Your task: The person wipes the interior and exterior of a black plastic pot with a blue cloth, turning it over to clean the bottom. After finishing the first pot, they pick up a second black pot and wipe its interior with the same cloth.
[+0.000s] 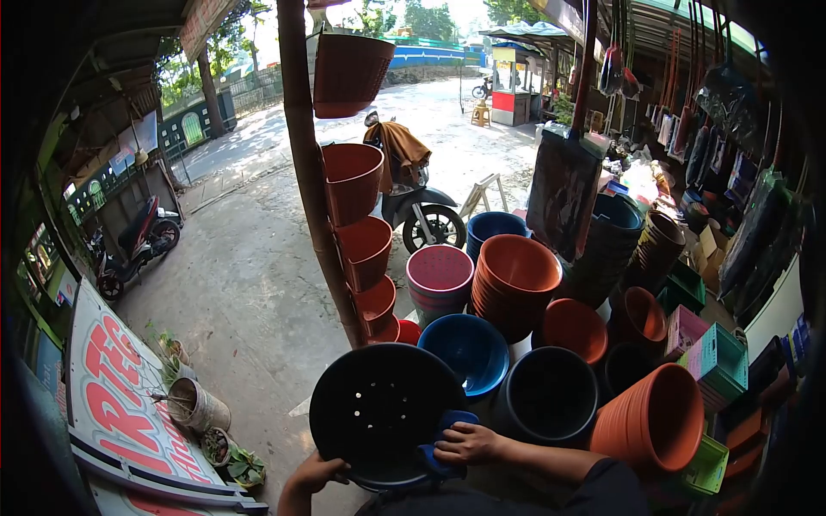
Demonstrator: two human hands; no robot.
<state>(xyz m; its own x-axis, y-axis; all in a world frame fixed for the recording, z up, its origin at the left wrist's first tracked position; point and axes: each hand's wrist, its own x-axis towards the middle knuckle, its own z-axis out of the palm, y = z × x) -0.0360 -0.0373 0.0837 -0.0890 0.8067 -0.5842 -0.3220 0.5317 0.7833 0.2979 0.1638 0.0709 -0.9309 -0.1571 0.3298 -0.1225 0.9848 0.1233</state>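
Note:
A large black plant pot (344, 378) with drainage holes in its bottom is tilted so that I look into it. My left hand (318, 472) grips its rim at the lower left, fingers curled over the edge. At the pot's right side, my right hand (467, 443) presses a blue cloth (456, 420) against the rim. Part of the cloth hangs below the fingers. Just beyond the pot stands a blue bucket (465, 348), and to the right is another dark pot (551, 396).
Stacked orange pots (650, 421) lean at the right, with more orange pots (516, 271) behind. A wooden post (310, 172) carries hanging wall pots (353, 181). A scooter (422, 206) is parked beyond. At the left are a signboard (129, 387) and potted plants (198, 404).

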